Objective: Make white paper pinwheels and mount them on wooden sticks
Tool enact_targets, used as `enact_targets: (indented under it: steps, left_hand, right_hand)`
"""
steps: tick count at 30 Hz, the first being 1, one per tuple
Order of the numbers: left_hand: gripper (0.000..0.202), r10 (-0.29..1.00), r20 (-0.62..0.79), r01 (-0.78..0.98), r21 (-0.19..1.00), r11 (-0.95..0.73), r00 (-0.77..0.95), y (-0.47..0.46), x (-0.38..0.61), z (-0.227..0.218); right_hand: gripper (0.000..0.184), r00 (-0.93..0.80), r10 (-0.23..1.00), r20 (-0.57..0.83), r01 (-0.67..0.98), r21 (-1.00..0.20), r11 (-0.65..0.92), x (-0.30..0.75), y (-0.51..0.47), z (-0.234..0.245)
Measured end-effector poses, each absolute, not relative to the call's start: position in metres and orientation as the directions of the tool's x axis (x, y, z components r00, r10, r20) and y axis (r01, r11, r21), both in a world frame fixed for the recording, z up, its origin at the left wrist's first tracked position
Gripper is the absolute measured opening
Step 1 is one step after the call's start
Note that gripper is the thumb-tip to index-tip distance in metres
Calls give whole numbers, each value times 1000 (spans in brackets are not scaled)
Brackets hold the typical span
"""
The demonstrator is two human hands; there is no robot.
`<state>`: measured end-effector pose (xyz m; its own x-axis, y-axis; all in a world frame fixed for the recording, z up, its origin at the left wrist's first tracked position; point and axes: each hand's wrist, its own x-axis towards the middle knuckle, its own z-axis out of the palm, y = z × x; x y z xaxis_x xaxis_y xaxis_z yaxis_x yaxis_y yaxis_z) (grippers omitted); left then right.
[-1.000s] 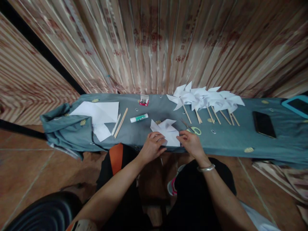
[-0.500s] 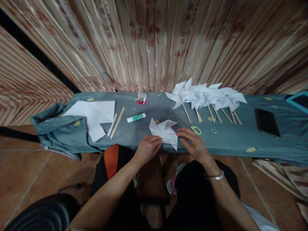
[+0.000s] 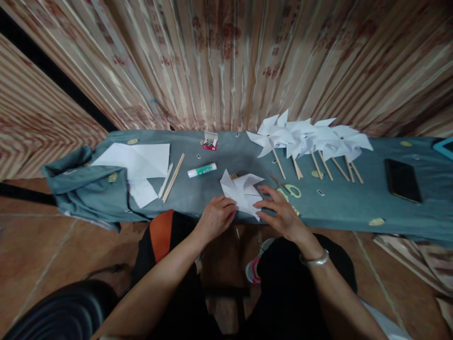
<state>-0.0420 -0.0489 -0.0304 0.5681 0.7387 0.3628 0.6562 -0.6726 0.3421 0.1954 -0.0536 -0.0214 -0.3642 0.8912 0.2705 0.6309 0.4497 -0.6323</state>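
A white paper pinwheel (image 3: 242, 190) without a stick lies near the front edge of the cloth-covered table. My left hand (image 3: 218, 215) pinches its lower left edge, fingers closed. At its right side my right hand (image 3: 281, 211) is open, with spread fingertips touching or just above the paper blades. Scissors (image 3: 292, 190) with light green handles lie behind my right hand, partly hidden by it. A glue stick (image 3: 202, 170) rests to the upper left of the pinwheel, and a small red box (image 3: 210, 141) of metal pins stands open behind it.
Several finished paper pinwheels (image 3: 307, 138) on wooden sticks lie in a row at the back right. A dark phone (image 3: 403, 180) is farther right. On the left are white paper sheets (image 3: 146, 158), a white pencil-like stick (image 3: 165, 180) and wooden sticks (image 3: 173, 178). A pleated curtain (image 3: 226, 66) hangs behind.
My right hand has shifted slightly left and down along the pinwheel's right side, its fingers spreading. My left hand keeps its pinch. The view has shifted slightly.
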Motion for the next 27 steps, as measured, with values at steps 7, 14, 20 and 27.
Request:
enact_targets:
  steps: [7, 14, 20, 27]
  left_hand:
    - [17, 746, 329, 673, 324, -665, 578, -50, -42, -23]
    - [19, 738, 295, 678, 292, -674, 607, -51, -40, -18]
    - [15, 752, 281, 677, 328, -659, 596, -53, -36, -20]
    - [29, 764, 294, 665, 378, -645, 574, -53, -36, -24]
  right_hand:
    - [14, -368, 908, 199, 578, -716, 392, 193, -50, -24]
    - [20, -310, 928, 206, 536, -769, 349, 184, -39, -28]
    - [15, -210, 932, 296, 569, -738, 363, 165, -26, -36]
    - [13, -187, 934, 304, 647, -678, 351, 152, -21, -35]
